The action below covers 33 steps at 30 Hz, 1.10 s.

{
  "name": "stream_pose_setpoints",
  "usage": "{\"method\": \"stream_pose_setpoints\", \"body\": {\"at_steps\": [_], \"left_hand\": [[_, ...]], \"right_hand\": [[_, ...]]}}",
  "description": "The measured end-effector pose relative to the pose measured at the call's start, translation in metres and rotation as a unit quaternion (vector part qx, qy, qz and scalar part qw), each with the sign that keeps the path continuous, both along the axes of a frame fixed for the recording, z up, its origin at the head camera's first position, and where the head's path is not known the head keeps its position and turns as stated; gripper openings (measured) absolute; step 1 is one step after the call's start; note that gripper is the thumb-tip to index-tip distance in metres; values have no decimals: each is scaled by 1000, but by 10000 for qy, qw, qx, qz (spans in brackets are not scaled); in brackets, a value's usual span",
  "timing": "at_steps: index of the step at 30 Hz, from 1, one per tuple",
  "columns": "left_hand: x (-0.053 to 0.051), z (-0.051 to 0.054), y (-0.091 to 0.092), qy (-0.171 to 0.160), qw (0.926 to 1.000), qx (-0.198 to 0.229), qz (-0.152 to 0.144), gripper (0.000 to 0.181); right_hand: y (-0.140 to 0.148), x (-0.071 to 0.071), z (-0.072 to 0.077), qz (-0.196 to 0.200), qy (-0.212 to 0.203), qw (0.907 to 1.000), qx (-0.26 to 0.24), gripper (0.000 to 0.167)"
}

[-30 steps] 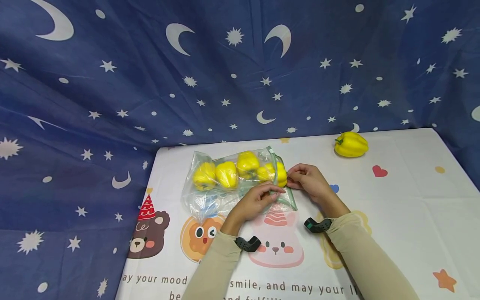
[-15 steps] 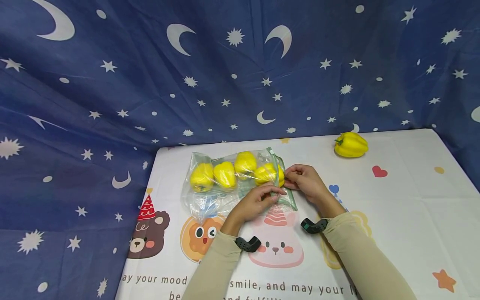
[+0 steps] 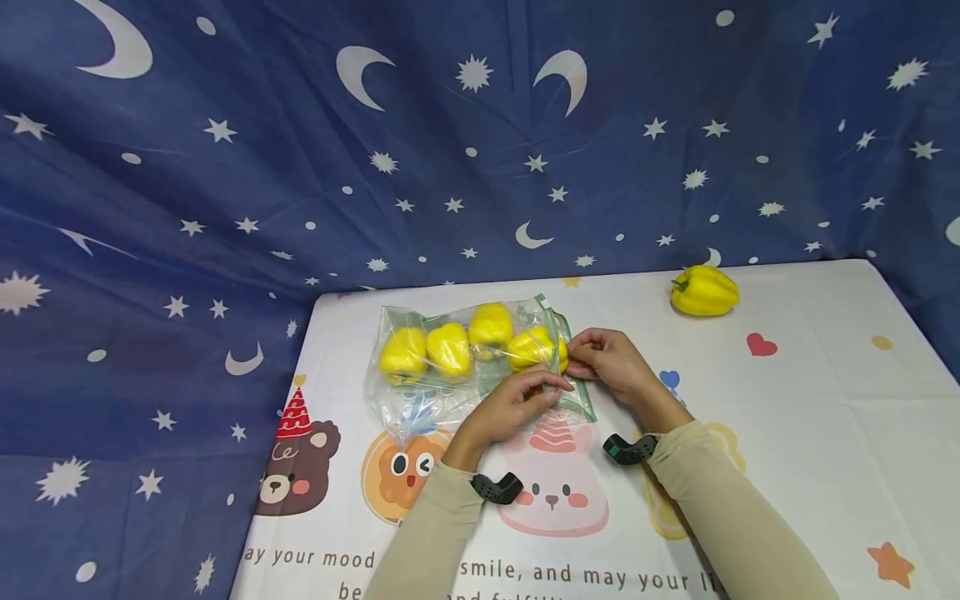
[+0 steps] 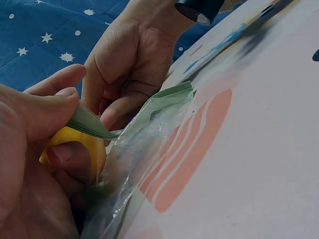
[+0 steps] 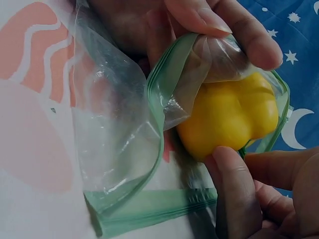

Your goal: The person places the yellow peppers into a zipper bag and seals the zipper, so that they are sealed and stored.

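Note:
A clear zip bag [image 3: 461,400] with a green-edged mouth lies on its side, holding several yellow bell peppers [image 3: 450,348]. My left hand [image 3: 517,404] pinches the upper layer of the bag's mouth, and the right wrist view shows the green zip strip [image 5: 158,102] lifted beneath its fingers. At that opening sits one yellow bell pepper [image 5: 232,114], mostly inside, its stem end facing out. My right hand [image 3: 611,360] holds this pepper by its stem end between thumb and finger. In the left wrist view the bag edge and left fingers hide most of the pepper.
Another yellow bell pepper [image 3: 705,291] lies alone at the back right of the table. A white cloth [image 3: 810,450] with cartoon prints covers the tabletop. Behind and to the left hangs a dark blue curtain [image 3: 420,225] with moons and stars.
My right hand has moved slightly left, and the pepper in it has slid deeper into the bag. The other bagged peppers have shifted a little left. The left hand stays in place.

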<state>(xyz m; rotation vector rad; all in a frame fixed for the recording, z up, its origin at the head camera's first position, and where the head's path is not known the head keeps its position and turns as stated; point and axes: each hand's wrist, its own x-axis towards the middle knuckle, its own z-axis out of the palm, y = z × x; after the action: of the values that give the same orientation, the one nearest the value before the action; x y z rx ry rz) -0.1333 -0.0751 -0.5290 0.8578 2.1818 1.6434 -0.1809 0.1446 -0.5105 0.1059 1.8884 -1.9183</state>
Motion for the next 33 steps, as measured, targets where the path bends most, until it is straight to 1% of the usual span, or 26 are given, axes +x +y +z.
{"method": "stream_pose_setpoints", "body": {"at_steps": [4, 9, 16, 25, 28, 33], "left_hand": [[1, 0, 1, -69, 10000, -19, 9, 22], [1, 3, 1, -198, 9998, 5, -72, 22], [1, 4, -1, -311, 9995, -65, -85, 22], [-1, 5, -1, -197, 9997, -113, -84, 22], [-1, 5, -1, -180, 9997, -118, -92, 22], [-2, 4, -1, -177, 9997, -122, -109, 23]], "right_hand": [[-1, 1, 1, 10, 13, 10000, -37, 15], [-2, 1, 1, 74, -17, 9999, -106, 16], [2, -1, -4, 139, -59, 9993, -338, 20], [15, -2, -4, 206, -123, 9980, -588, 35], [23, -3, -1, 155, -69, 9985, -529, 37], [39, -7, 11, 49, 53, 9999, -120, 41]]}}
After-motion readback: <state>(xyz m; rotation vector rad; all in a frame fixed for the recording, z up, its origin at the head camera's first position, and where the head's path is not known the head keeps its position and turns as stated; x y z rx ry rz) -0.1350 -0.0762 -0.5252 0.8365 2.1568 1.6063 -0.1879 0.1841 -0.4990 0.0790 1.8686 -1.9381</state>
